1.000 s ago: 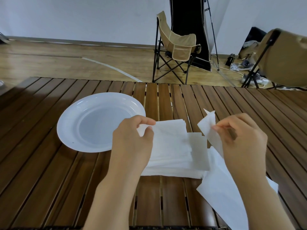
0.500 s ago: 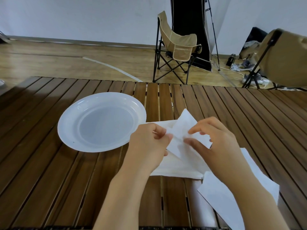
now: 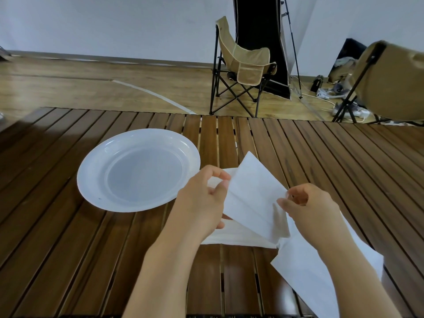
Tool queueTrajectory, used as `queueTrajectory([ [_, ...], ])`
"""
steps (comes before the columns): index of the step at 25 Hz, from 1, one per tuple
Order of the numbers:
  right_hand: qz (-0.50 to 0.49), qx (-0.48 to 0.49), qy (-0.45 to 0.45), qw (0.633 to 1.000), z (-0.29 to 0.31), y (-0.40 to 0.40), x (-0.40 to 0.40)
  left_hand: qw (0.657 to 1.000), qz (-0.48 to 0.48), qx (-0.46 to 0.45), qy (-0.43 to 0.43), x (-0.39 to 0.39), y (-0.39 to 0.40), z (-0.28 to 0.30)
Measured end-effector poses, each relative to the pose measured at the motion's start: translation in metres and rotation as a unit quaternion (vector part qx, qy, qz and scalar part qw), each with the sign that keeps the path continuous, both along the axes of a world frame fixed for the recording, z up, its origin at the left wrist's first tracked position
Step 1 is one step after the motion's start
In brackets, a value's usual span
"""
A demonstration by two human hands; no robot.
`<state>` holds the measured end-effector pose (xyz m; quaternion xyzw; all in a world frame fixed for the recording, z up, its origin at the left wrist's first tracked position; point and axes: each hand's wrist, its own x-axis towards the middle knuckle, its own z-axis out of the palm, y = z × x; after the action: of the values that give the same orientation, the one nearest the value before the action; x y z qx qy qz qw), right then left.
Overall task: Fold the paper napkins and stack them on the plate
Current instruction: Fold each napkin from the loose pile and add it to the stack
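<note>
White paper fills the space between the two hands: a single napkin (image 3: 254, 196), lifted off the table and tilted, is pinched at its left edge by the left hand (image 3: 202, 200) and at its right corner by the right hand (image 3: 307, 205). A second ago the hands were well apart, the right one holding up a loose corner while the left rested on the pile; half a second ago they had come close together over the sheet. Now they have drawn apart again with the napkin stretched flat between them, and a crease line shows across it. My reading is that the first fold is being set or squared up, so the sheet is not yet ready to be laid down.

The white plate (image 3: 137, 136) sits just left of the hands and holds nothing, so no napkin has been stacked on it. Beneath the held sheet lies the pile of napkins (image 3: 231, 235), and another loose sheet (image 3: 309, 278) lies spread toward the near right edge, partly under the right forearm.

The table (image 3: 57, 226) is made of dark brown wooden slats with narrow gaps. Beyond it is a pale wooden floor, a tan folding camp chair (image 3: 245, 70) against a white wall, a second chair (image 3: 390, 81) at the right, and cables with a power strip on the floor.
</note>
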<state>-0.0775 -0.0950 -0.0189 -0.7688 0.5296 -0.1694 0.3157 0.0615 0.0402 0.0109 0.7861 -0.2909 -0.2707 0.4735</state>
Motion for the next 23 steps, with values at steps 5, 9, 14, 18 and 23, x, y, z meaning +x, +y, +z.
queueTrajectory([
  [5, -0.017, 0.006, -0.033, 0.999, 0.002, 0.001, 0.0, 0.999, -0.005, 0.027, -0.019, 0.0, -0.001, -0.003],
  [9, -0.01, 0.008, -0.039, 0.999, 0.001, -0.002, -0.001, 0.999, -0.029, 0.016, -0.039, 0.0, -0.003, -0.003],
  [14, -0.012, 0.0, -0.061, 0.998, -0.001, -0.005, -0.002, 0.996, -0.043, -0.013, -0.08, -0.004, -0.005, -0.001],
  [18, -0.013, -0.006, -0.12, 0.993, 0.011, 0.001, 0.001, 0.989, 0.0, -0.093, -0.113, -0.002, -0.008, 0.003],
  [23, 0.024, 0.011, -0.225, 0.974, 0.028, 0.016, 0.005, 0.971, 0.058, -0.204, -0.107, 0.001, -0.009, 0.009],
])
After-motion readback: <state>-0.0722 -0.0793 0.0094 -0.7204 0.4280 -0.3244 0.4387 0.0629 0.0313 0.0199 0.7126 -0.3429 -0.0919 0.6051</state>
